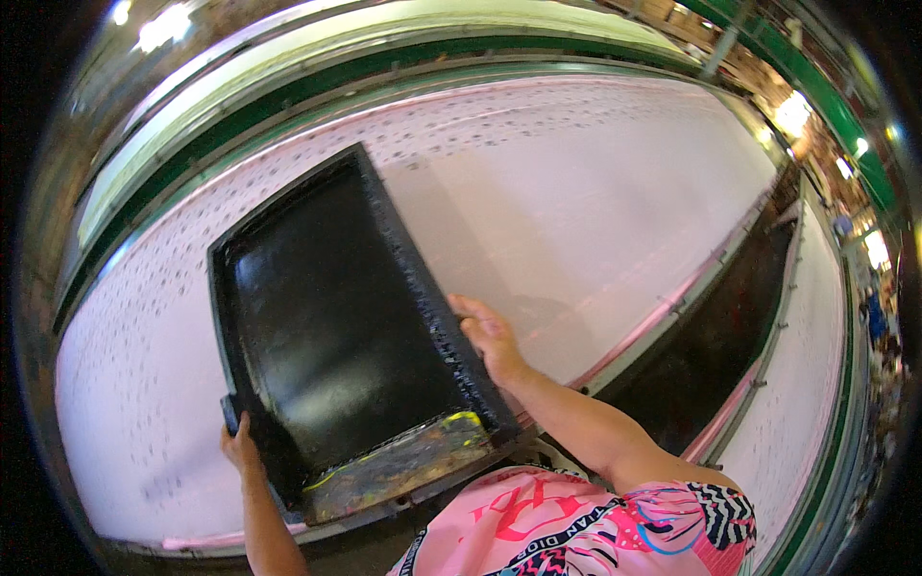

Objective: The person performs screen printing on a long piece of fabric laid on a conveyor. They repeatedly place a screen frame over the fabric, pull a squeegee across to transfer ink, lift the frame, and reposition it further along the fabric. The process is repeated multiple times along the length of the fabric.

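Note:
A large black-framed printing screen [331, 307], tilted in the picture, hangs or rests over a long table covered with pale pinkish-white cloth [567, 221]. I cannot tell whether it touches the cloth. My left hand [240, 444] is closed on the frame's lower left side, beside a small dark block sticking out there. At the right side bar my right hand [488, 338] grips the edge with its fingers, some of them hidden by the frame. Along the near end runs a stained board strip [399, 468] with yellow smears. Rows of small dark printed marks cover the cloth left of and beyond the screen.
A dark aisle [711, 350] separates my table from another white-covered table [802, 384] on the right. Beyond the far edge lies a green rail [317, 91] and a further pale table. Small studs line the table edges. Green beams [816, 82] and bright lamps stand at upper right.

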Demonstrator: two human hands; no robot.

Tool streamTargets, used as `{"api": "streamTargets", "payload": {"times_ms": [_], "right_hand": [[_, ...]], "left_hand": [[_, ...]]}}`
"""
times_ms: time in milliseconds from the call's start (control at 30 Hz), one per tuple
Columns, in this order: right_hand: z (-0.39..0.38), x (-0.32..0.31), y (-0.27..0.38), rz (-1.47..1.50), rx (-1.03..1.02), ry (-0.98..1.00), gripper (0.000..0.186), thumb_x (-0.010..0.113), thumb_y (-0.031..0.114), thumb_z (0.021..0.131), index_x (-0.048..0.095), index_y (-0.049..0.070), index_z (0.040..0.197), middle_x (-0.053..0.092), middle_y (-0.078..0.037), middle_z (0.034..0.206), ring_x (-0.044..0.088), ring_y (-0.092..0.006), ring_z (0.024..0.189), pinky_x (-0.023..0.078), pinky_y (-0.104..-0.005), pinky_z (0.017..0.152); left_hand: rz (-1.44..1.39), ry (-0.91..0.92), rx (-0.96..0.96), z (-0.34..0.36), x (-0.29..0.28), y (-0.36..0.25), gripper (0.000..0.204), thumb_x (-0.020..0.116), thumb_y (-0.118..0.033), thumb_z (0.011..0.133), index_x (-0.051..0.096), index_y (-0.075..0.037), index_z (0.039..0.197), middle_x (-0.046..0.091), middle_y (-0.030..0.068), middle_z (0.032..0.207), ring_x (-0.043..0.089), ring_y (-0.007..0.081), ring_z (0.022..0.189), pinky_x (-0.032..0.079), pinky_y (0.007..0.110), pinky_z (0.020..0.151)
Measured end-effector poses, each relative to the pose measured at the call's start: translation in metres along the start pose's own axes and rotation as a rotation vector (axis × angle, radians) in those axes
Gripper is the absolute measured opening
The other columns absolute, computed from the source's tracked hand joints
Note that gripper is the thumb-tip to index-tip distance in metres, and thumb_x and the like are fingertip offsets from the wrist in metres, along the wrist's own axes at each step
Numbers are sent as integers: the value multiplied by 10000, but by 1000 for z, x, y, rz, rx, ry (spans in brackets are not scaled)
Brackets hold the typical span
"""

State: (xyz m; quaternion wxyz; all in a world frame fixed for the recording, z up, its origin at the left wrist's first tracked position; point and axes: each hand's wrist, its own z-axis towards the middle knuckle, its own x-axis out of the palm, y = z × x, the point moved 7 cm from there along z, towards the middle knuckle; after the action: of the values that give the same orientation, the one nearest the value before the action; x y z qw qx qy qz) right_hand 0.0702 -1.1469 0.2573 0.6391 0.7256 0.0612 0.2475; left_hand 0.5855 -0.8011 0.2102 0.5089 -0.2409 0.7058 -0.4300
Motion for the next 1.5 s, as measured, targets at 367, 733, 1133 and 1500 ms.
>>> {"api": "streamTargets", "payload": {"times_ms": [367,733,1133,1500], "right_hand": [[50,-117,109,-143,-129,61,500,733,193,1099,620,12,1551,720,-95,1442,677,-144,1204,538,-330,1070],[138,-419,182,-373,-55,96,583,726,395,1084,643,52,1548,562,-149,1575,502,-259,1497,353,-421,1275],[147,-647,223,-128,10,-91,598,755,401,1065,656,20,1514,706,-117,1438,660,-195,1289,483,-361,1154],[160,-728,218,-76,4,-62,597,726,343,1089,603,-26,1543,670,-99,1502,615,-190,1380,453,-365,1210]], "left_hand": [[-318,64,-43,-79,104,-109,134,837,-138,978,782,-37,1047,751,31,887,685,154,723,538,335,646],[-209,-30,40,-239,359,-255,166,886,-122,917,814,-44,1045,747,-6,889,635,127,762,489,327,698],[-159,-42,115,-386,536,-316,225,905,-164,918,800,-4,1035,773,30,916,667,154,801,531,338,766],[-178,-32,126,-427,590,-338,195,886,-135,915,801,-4,1032,765,11,899,664,134,789,537,326,750]]}}
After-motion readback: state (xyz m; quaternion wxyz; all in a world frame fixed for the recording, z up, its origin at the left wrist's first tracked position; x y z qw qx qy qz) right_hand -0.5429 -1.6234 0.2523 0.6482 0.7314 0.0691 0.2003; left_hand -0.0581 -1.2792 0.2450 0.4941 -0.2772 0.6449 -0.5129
